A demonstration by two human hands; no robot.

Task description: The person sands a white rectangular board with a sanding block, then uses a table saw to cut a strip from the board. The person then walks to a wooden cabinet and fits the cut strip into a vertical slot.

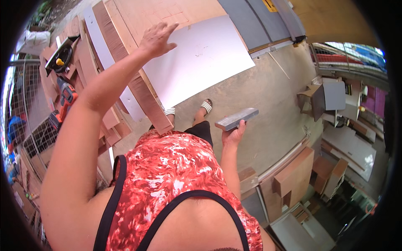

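My left hand (158, 40) reaches out over the far left corner of a white sheet (205, 56), with fingers loosely stretched and nothing in them. Whether it touches the surface I cannot tell. The sheet lies on a pale wood panel (167, 12) and bears a few thin dark marks. In my right hand (234, 134), a long grey rectangular block (237, 119) is held up at waist height, gripped from below and the side. A narrow plywood strip (155, 109) runs along the sheet's left edge and ends close to my body.
On the left lie an orange and black cordless power tool (65, 100), a circular saw (63, 56) and stacked wood offcuts (111, 117). A grey panelled table (261, 23) stands at the far right. Wooden boxes and boards (293, 180) crowd the right side. My sandalled feet are on the concrete floor (268, 92).
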